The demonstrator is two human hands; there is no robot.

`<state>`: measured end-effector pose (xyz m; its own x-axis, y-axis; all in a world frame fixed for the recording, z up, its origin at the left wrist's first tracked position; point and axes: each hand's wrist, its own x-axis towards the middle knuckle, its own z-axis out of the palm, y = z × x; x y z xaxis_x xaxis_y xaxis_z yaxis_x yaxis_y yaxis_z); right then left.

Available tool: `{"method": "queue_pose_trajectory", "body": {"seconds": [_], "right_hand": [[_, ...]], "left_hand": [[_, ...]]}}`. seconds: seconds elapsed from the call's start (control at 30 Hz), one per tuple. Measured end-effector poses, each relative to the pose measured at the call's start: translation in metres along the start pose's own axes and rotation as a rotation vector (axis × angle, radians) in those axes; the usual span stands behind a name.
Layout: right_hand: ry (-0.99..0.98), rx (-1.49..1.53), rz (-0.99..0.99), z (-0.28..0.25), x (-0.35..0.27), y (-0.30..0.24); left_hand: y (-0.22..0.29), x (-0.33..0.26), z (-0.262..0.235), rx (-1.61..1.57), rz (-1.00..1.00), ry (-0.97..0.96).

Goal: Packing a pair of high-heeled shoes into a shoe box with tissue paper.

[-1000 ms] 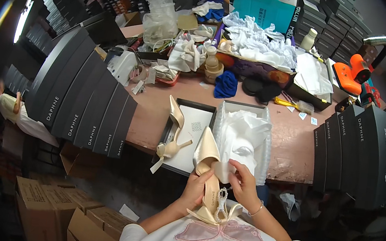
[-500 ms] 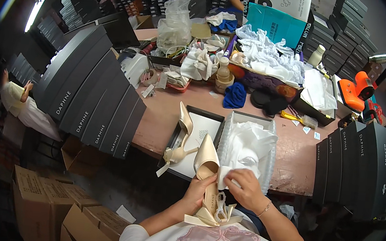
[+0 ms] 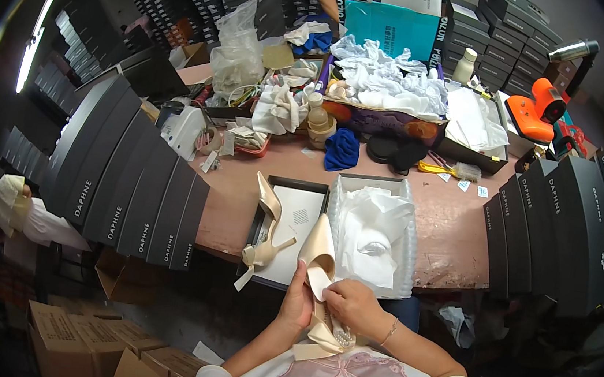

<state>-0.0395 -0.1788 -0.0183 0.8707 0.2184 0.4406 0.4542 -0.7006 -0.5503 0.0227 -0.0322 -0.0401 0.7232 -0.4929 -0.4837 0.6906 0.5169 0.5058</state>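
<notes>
My left hand (image 3: pixel 295 302) holds a cream pointed-toe high-heeled shoe (image 3: pixel 319 240), toe pointing away from me, its ribbon bow and a beaded part near my shirt. My right hand (image 3: pixel 357 308) is closed at the shoe's opening, fingertips on a white piece of paper or padding (image 3: pixel 317 280) that lies partly inside. How far in it reaches is hidden. The matching shoe (image 3: pixel 269 201) lies on its side in a shallow black box part (image 3: pixel 322 195) with a white bottom. Right of it, an open box (image 3: pixel 403 262) holds white tissue paper (image 3: pixel 372 222).
Stacked dark shoe boxes flank the table left (image 3: pixel 123 177) and right (image 3: pixel 557 215). Behind are a blue cloth (image 3: pixel 341 150), black round pads (image 3: pixel 387 151), a yellow-handled brush (image 3: pixel 458 170), a bottle (image 3: pixel 316 120), a bin of white cloths (image 3: pixel 387 80) and an orange device (image 3: pixel 534 113).
My right hand has moved left and down to the shoe, bringing the white piece from beside it into its opening. The view has shifted slightly; the matching shoe stays put.
</notes>
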Motion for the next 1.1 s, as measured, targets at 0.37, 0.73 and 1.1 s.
{"method": "queue_pose_trajectory", "body": {"seconds": [0.37,0.73,1.1], "right_hand": [[-0.296,0.342,0.192,-0.005,-0.005,0.003],[0.063,-0.011,0.075,0.025,-0.004,0.02],[-0.003,-0.013,0.32,-0.03,0.017,0.089]], "left_hand": [[-0.009,-0.009,-0.011,0.1,-0.136,0.008],[-0.018,-0.01,0.01,0.123,-0.104,-0.076],[-0.004,-0.002,0.007,0.165,-0.19,0.056]]}}
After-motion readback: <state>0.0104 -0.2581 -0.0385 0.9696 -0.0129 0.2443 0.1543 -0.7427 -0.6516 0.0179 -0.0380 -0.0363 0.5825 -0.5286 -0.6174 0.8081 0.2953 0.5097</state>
